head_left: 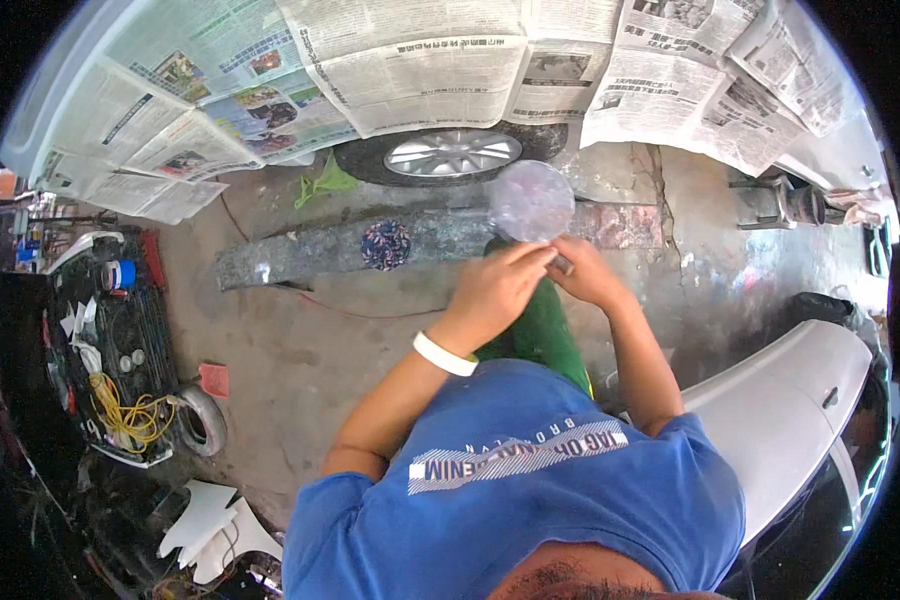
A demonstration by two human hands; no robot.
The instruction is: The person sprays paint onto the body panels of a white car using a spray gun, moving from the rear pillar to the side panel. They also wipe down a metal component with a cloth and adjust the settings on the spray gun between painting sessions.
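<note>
Translucent disc (532, 201), surface details unclear

Newspaper sheets (410, 70) span the top of the frame, with a wheel (455, 155) below them at upper centre. Below that, a board (310, 245) lies across the floor (270, 360), a pad (386, 246) on it. Right of the pad, a disc (532, 200) overlaps the board in view, just above the left hand (495, 290) and right hand (588, 272). A tyre (217, 425) sits at left, panels (238, 535) at lower left, a car door (770, 420) at lower right.
</note>
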